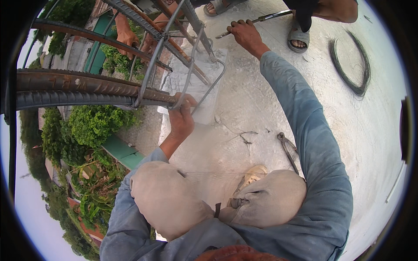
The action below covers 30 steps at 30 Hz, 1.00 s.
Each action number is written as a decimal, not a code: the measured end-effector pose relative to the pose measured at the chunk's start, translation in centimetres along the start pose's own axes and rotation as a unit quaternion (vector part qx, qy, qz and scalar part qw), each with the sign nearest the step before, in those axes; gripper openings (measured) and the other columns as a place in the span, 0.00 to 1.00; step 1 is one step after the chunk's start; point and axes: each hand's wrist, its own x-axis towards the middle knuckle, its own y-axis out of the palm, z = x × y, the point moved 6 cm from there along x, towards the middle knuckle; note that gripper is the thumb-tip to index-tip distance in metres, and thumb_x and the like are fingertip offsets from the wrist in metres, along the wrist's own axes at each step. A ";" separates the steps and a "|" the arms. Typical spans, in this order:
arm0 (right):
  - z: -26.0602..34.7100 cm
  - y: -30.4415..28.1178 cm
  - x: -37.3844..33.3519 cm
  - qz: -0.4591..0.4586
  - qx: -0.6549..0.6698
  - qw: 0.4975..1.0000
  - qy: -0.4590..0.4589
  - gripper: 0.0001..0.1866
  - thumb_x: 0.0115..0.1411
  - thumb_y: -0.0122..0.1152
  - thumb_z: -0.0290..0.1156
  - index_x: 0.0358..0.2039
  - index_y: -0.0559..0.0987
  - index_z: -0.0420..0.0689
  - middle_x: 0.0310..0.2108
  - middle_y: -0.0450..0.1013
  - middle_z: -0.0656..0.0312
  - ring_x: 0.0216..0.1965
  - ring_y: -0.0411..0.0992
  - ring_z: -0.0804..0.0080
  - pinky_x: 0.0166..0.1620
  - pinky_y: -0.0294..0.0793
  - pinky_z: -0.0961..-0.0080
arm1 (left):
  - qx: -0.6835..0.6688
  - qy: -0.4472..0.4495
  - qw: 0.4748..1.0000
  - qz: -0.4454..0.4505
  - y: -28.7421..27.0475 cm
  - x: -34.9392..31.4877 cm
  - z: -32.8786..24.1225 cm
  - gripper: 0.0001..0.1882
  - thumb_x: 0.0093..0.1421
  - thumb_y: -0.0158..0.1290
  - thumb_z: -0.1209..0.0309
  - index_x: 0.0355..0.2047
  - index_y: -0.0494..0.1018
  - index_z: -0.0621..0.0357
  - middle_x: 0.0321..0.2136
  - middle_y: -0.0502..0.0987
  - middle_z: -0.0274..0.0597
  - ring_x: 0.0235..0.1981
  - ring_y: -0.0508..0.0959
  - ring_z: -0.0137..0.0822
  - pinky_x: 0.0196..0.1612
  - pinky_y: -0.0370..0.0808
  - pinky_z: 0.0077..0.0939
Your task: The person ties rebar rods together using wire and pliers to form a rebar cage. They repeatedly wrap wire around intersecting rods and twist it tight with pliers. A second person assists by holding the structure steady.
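My left hand (pixel 182 119) is closed around the lower end of a rusty ribbed steel bar (pixel 100 83), where a bent wire-like stirrup (pixel 210 92) loops round it. This bar is part of an upright rebar cage standing at the roof edge. Out ahead, my right hand (pixel 248 38) is closed on a long thin metal bar (pixel 272 17). Its narrow tip points left, toward the foot of the cage, and its darker end runs right, to a co-worker's leg. How the fingers wrap the bar is partly hidden.
Across the cage are a co-worker's hands (pixel 127 40); sandaled feet (pixel 298 40) stand ahead. Pincers (pixel 288 151) and wire scraps (pixel 246 140) lie on the pale concrete (pixel 261 104). A coil of black wire (pixel 362 89) lies right. Left, the edge drops toward trees (pixel 93 124).
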 end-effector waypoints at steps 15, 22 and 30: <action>4.3 -19.2 -11.3 -0.074 0.084 0.991 -0.071 0.18 0.56 0.62 0.17 0.46 0.82 0.47 0.49 0.80 0.63 0.54 0.77 0.60 0.59 0.75 0.60 | 0.085 -0.014 0.996 -0.010 -0.5 0.1 -0.7 0.16 0.77 0.48 0.57 0.39 0.73 0.57 0.27 0.78 0.42 0.27 0.78 0.47 0.32 0.71 0.39; 5.8 -30.4 -15.1 -0.152 0.277 0.949 -0.001 0.10 0.60 0.67 0.19 0.42 0.84 0.40 0.47 0.82 0.53 0.50 0.81 0.58 0.57 0.80 0.63 | 0.095 -0.036 0.994 -0.043 -0.7 -0.3 -0.7 0.12 0.74 0.51 0.61 0.46 0.70 0.57 0.31 0.82 0.45 0.32 0.83 0.56 0.36 0.76 0.49; 3.3 -43.3 -18.7 -0.334 0.576 0.746 -0.010 0.09 0.75 0.52 0.27 0.50 0.76 0.38 0.42 0.73 0.55 0.51 0.74 0.57 0.66 0.74 0.42 | 0.088 0.059 0.990 -0.091 -2.1 -2.2 -4.1 0.23 0.71 0.56 0.68 0.61 0.66 0.67 0.54 0.72 0.60 0.55 0.75 0.56 0.56 0.72 0.45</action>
